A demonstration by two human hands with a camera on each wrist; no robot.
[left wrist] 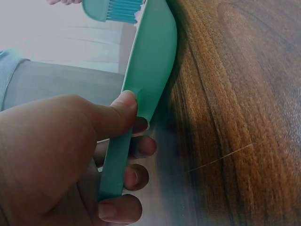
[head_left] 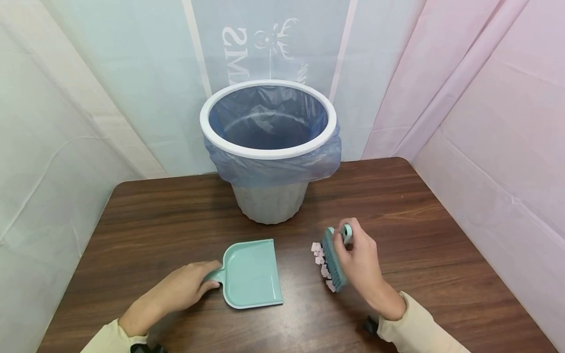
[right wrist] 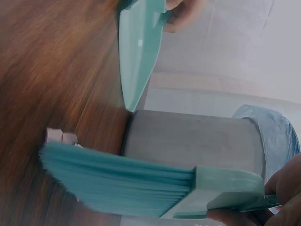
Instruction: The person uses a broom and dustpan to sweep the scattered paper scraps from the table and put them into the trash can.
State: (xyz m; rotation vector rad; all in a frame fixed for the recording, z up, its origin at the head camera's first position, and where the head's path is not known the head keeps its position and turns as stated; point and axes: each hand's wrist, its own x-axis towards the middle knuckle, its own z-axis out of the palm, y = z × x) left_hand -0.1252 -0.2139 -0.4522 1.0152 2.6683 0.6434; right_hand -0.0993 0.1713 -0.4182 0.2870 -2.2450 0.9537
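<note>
My left hand grips the short handle of a mint-green dustpan, its thumb on top and fingers curled beneath. The pan lies on the table with its straight open edge facing right. To the right, my right hand holds a green hand brush by its handle, teal bristles pointing down to the tabletop. Along the left side of the bristles lies a row of small pale paper scraps. A strip of bare table separates the scraps from the pan. In the right wrist view the bristles partly hide the scraps.
Behind the dustpan and brush stands a waste bin with a white rim and a blue bag liner folded over it. The dark wood table is bordered by pale fabric walls at the back and sides.
</note>
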